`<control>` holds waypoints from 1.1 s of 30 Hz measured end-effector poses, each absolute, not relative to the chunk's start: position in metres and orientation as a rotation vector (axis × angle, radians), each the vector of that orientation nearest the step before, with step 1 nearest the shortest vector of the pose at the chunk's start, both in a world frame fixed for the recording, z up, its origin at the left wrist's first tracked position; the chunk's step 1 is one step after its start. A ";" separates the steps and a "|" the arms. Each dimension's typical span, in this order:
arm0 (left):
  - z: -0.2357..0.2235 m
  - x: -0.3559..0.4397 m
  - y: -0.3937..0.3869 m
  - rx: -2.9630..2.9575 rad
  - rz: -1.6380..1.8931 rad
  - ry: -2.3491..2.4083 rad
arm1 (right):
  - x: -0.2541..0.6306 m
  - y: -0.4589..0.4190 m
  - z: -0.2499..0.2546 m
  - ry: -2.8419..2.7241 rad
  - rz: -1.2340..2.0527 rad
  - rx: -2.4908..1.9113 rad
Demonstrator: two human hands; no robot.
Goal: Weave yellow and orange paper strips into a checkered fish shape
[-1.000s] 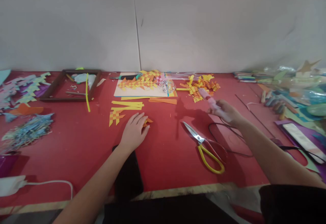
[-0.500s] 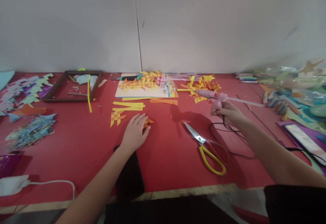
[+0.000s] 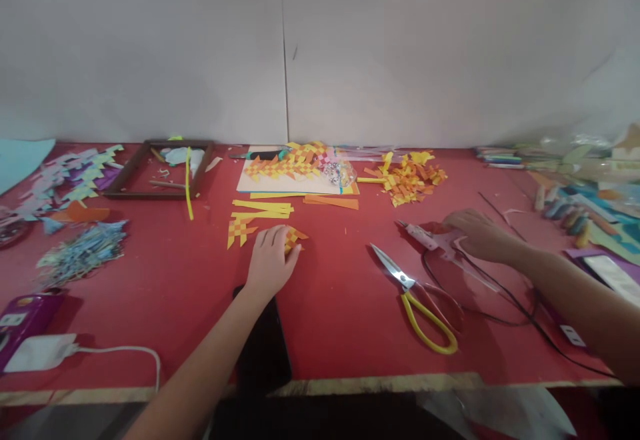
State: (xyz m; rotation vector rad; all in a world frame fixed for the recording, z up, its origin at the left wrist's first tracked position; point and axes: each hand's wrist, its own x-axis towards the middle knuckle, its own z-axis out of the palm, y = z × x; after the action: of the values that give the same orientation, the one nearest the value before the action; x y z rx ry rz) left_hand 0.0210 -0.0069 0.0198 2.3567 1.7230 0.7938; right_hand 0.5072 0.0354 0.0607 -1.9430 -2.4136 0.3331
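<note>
My left hand (image 3: 273, 260) rests on the red table, its fingers bent together over a small woven yellow-and-orange paper piece (image 3: 294, 237) whose tip sticks out beyond them. A similar woven piece (image 3: 240, 232) lies just left of those fingers. On the right, my right hand (image 3: 483, 233) has its fingers curled at a pink hot glue gun (image 3: 423, 235), which is down at the table with its nozzle pointing left. A clear glue stick trails from its back; the grip is partly hidden. Scissors (image 3: 405, 282) with yellow and red handles lie between my hands.
Yellow paper strips (image 3: 263, 209) and a pile of yellow-orange paper bits (image 3: 410, 180) lie farther back. A brown frame (image 3: 145, 195) stands left. A black phone (image 3: 265, 350) sits under my left forearm. The glue gun's black cable (image 3: 530, 323) runs under my right arm.
My right hand has brought the glue gun down from above the table, toward me and to the right of the paper pile. My left hand stays on the woven piece. The view has shifted slightly.
</note>
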 end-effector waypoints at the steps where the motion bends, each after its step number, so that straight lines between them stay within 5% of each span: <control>1: 0.020 0.022 -0.007 2.360 0.780 1.724 | 0.507 0.035 0.061 -2.420 0.290 -1.955; 8: 0.022 0.019 -0.001 2.312 0.640 1.733 | 0.480 0.030 0.081 -2.392 0.020 -1.880; 20: 0.021 0.006 0.026 2.136 0.312 1.671 | 0.350 0.027 0.095 -2.416 0.097 -1.378; 33: 0.025 0.013 0.017 1.908 0.893 1.540 | 0.284 0.173 0.079 -2.297 0.223 -1.839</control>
State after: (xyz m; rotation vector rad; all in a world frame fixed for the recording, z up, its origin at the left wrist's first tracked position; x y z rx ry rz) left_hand 0.0133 0.0167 0.0248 1.9077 1.5405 0.8934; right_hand 0.2843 0.1733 0.0785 -1.8393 -2.2974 0.2233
